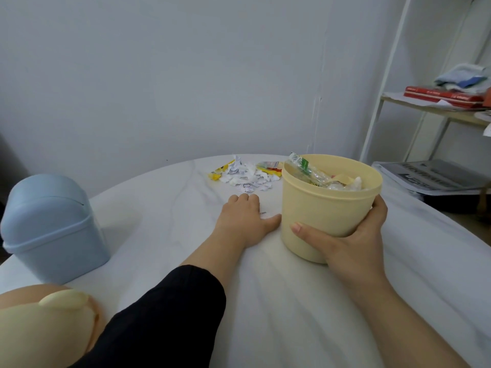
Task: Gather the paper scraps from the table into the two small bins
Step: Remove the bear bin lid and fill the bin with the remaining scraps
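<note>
Closest to me, at the left edge of the desk point(292, 301), lies the yellow lid point(39, 328), off its bin. A little further left stands the blue bin point(50, 221) with its lid on, so I cannot see whether it holds anything. My right hand point(353, 235) grips the yellow bin point(324, 208), fingers point(297, 227) wrapped round its wall, and it stands on the desk already filled to near the rim with wrappers and plastic. My left hand point(247, 216) lies palm down just beside it, fingers stretched flat and holding nothing, with one stray scrap point(265, 214) by the thumb. Just beyond my fingertips sits the pile of paper scraps point(247, 176), mixed with a couple of yellow wrappers point(216, 175). I judge the job partly done: that whole pile is yet to be binned.
</note>
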